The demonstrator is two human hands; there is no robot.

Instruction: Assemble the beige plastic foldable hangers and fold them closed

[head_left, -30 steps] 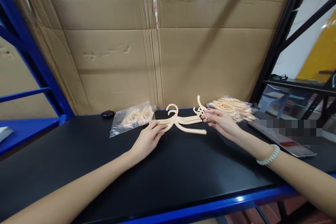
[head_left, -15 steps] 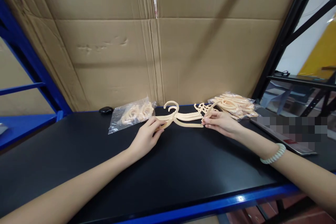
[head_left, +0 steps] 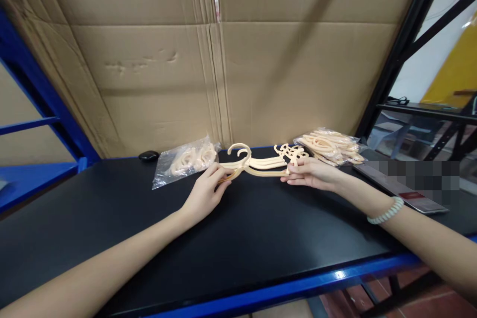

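Note:
A small stack of cream plastic hangers (head_left: 257, 163) lies on the black table (head_left: 238, 238) near its back edge, hooks pointing up and away. My left hand (head_left: 206, 193) pinches the stack's left end. My right hand (head_left: 311, 173) pinches its right end, fingers closed on the hanger arms. A pale bead bracelet sits on my right wrist.
A clear bag of hangers (head_left: 184, 160) lies left of the stack, and another bag of hangers (head_left: 330, 146) lies to the right. A small black object (head_left: 148, 155) rests at the back. Cardboard sheets (head_left: 223, 54) wall the rear. A flat dark device (head_left: 400, 186) lies at right.
The loose hanger that stuck out at the front has been drawn in line with the stack. Both hands have closed in on the stack's ends.

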